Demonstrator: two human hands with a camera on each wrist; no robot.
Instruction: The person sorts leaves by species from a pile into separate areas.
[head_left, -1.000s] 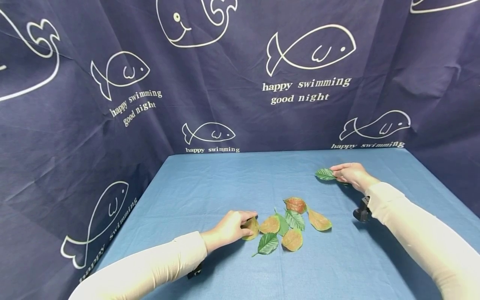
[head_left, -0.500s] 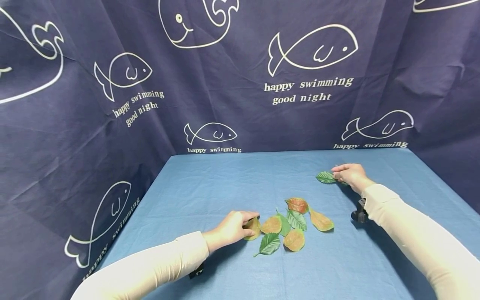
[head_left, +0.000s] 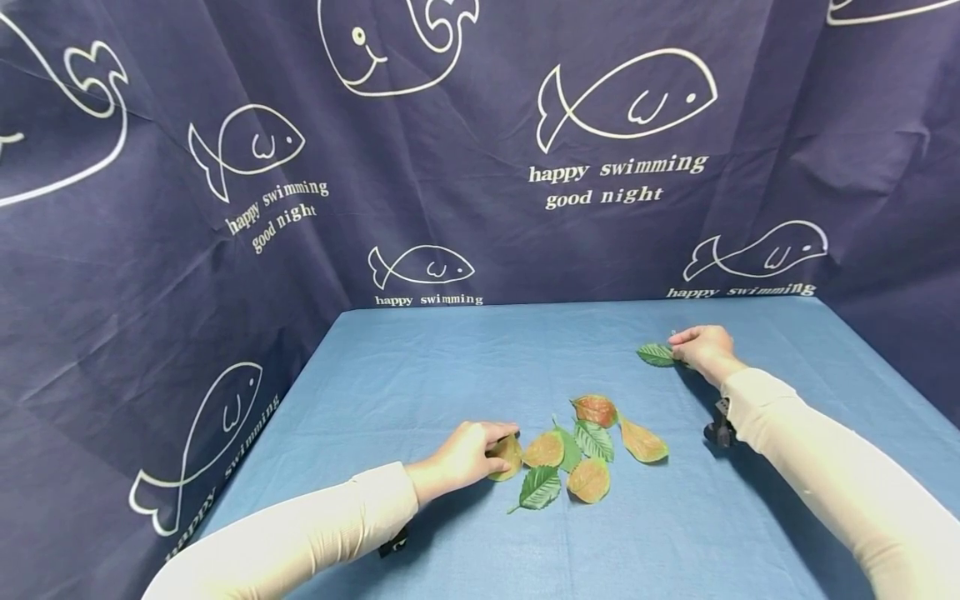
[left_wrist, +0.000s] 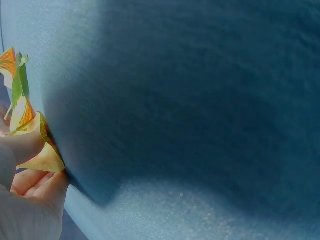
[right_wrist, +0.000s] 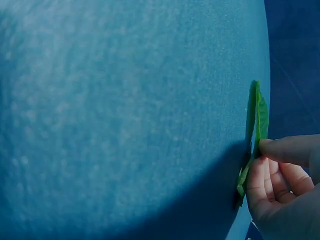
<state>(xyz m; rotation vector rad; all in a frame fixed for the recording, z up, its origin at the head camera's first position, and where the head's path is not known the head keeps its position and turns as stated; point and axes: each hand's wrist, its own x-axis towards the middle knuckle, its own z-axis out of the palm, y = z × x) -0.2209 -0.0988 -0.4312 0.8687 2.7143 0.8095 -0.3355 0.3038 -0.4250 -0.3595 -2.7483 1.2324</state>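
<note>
The left hand lay low over the blue-covered table, its grip pinching a yellow leaf between thumb and fingers. Just right of it came an orange-tinted leaf, with a toothed green leaf nearer the person. Next, a ribbed green leaf sat between a red-brown leaf behind and a rounded orange leaf in front; a long yellow leaf slanted beyond. Farther right and back, the right hand pinched a green leaf between thumb and finger.
</note>
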